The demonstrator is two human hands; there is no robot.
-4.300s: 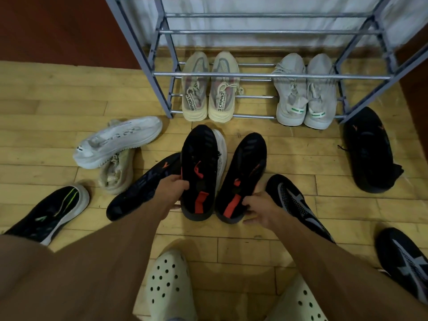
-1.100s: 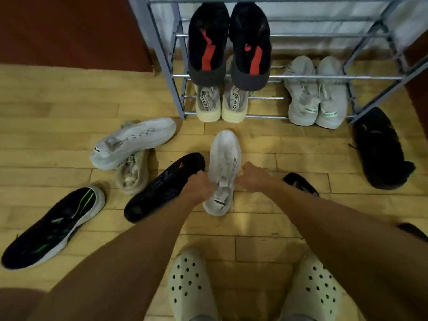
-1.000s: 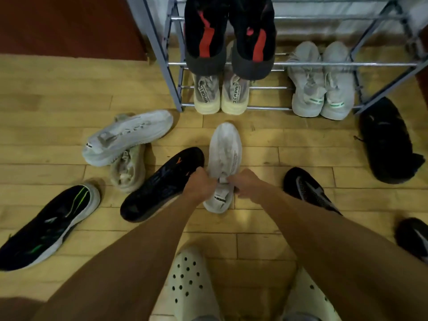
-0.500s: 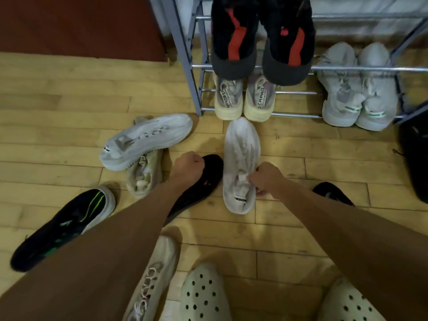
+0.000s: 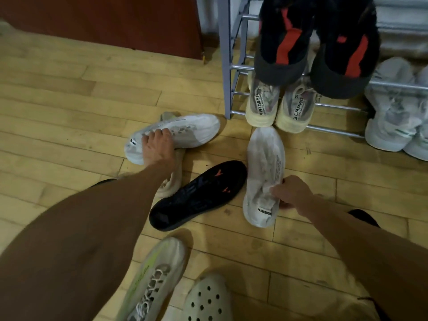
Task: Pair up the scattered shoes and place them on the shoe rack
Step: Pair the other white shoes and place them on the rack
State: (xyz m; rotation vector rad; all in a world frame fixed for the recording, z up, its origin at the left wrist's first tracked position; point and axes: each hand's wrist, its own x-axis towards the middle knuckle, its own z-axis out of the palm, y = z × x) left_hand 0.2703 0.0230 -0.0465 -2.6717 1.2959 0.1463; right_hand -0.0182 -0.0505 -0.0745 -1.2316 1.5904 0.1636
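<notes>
Head view. Looks down onto a plank floor [image 5: 69, 100] strewn with shoes, with the grey metal shoe rack [image 5: 225, 66] in the upper right of the frame.

Shows the left hand [image 5: 157, 150] at centre left, fingers curled over the upper of a white sneaker [image 5: 185, 133] that rests tilted across a beige shoe [image 5: 172, 181]. Shows the right hand [image 5: 293, 193] at centre right, pinching the collar of a second white sneaker [image 5: 265, 158], apparently its match, standing sole-down with its toe towards the rack. Between the two: a black shoe [image 5: 199, 193] with small orange marks, touched by neither hand.

On the rack: a black-and-red pair [image 5: 284, 42] on an upper rail, a cream pair [image 5: 262, 105] beneath it, a pale grey pair [image 5: 393, 121] at the right edge. Lower centre: a loose sneaker with lime trim [image 5: 152, 279] beside a worn perforated clog [image 5: 206, 300]. Behind the right forearm: part of another dark shoe [image 5: 363, 215].

Step in hand, by judgement: gathering the two white sneakers as a pair, one per hand. Next move likely calls for lifting the left one clear of the beige shoe, levelling it, bringing both side by side and setting them on a bare stretch of rail without knocking the shelved pairs.
</notes>
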